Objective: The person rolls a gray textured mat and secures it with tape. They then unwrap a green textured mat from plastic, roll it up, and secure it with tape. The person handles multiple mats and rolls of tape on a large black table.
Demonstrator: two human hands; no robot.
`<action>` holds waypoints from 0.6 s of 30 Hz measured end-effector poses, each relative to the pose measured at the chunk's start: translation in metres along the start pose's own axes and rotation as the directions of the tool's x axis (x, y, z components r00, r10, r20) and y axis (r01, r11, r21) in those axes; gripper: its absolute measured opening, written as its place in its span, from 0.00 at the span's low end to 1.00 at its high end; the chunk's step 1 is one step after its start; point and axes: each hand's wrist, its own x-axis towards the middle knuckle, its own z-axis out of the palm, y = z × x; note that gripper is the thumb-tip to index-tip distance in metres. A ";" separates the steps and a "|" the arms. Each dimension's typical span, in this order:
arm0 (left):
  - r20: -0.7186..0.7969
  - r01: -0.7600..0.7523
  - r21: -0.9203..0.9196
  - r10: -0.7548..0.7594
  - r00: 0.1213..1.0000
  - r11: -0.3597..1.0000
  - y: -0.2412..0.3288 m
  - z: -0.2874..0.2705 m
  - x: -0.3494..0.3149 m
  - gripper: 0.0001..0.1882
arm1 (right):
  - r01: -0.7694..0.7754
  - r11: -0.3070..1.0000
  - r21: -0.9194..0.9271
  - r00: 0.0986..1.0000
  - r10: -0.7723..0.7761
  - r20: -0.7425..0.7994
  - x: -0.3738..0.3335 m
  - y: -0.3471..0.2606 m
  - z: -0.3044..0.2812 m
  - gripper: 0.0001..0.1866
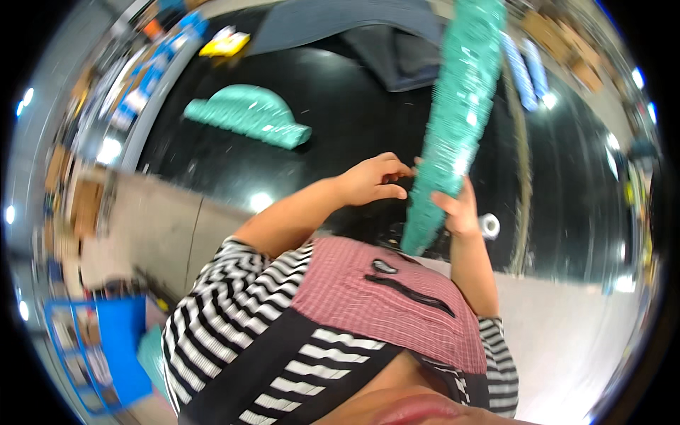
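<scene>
A long bundle wrapped in teal-green bubble wrap (462,92) stands tilted in front of me, running from near my apron up past the top of the view. My right hand (459,207) grips its lower part from the right, thumb across the near face and the other fingers partly hidden behind. On its left side is my left hand (375,180), thumb and fingers apart, fingertips at the edge of the wrap; whether they touch it I cannot tell. A shorter roll of the same green wrap (248,117) lies on the black table (347,134) to the left.
A dark grey sheet (347,21) lies folded across the table's far side. A yellow packet (225,44) is at far left. A small white roll (489,226) sits right of my right hand. Blue-and-white rolls (520,74) lie far right; a blue rack (99,354) stands lower left.
</scene>
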 end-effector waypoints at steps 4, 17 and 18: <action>-0.181 0.222 0.530 -0.147 0.972 0.818 -0.096 -0.092 -0.080 0.25 | -0.091 0.992 -0.089 0.993 0.084 -0.080 -0.017 0.013 0.005 0.39; -0.559 0.684 0.687 -0.424 0.713 0.245 -0.226 -0.265 -0.217 0.39 | -0.318 0.869 -0.378 0.945 0.257 -0.202 -0.061 0.026 0.070 0.38; -0.577 0.696 0.677 -0.413 0.705 0.242 -0.225 -0.264 -0.223 0.39 | -0.323 0.866 -0.381 0.944 0.264 -0.200 -0.063 0.027 0.071 0.38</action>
